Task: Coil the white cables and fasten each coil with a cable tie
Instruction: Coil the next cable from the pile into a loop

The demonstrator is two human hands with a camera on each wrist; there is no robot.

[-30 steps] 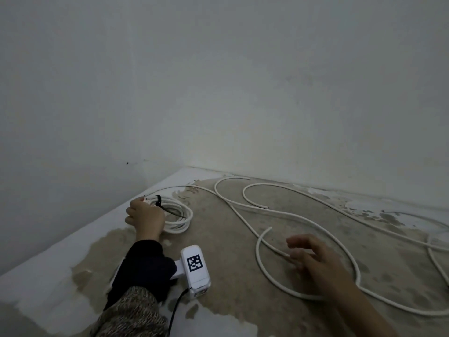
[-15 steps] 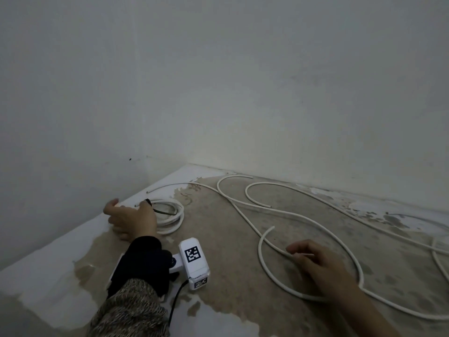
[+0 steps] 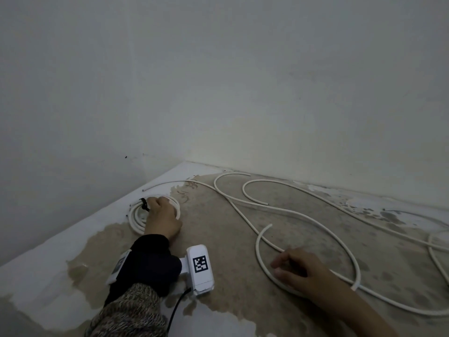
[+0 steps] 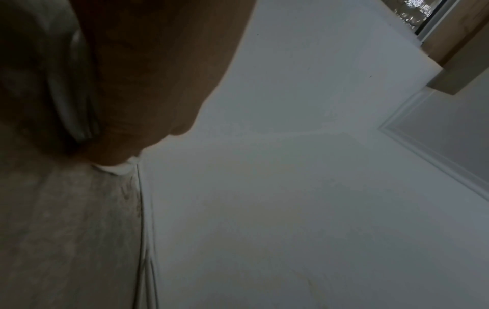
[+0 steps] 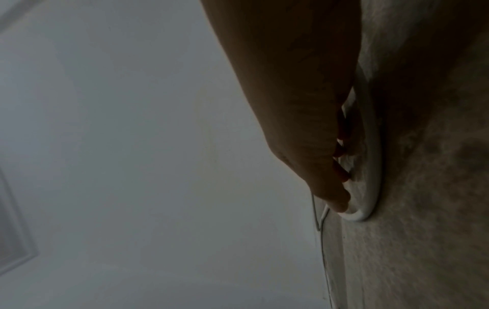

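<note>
White cable coil (image 3: 136, 218), bound by a black tie (image 3: 145, 204), lies flat near the corner; the left hand (image 3: 162, 220) grips it, knuckles up. The right hand (image 3: 300, 268) curls its fingers over a loose cable (image 3: 261, 257) running away rightward.

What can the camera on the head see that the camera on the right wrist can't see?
Only the head view shows the left hand resting on the tied coil with its black cable tie, the wrist camera with the square code, and the long loose cables snaking toward the wall.

Only the right wrist view shows the fingertips up close, touching the loose white cable on the floor.

Both show the right hand on that cable, the blotchy brown floor and the pale wall.
</note>
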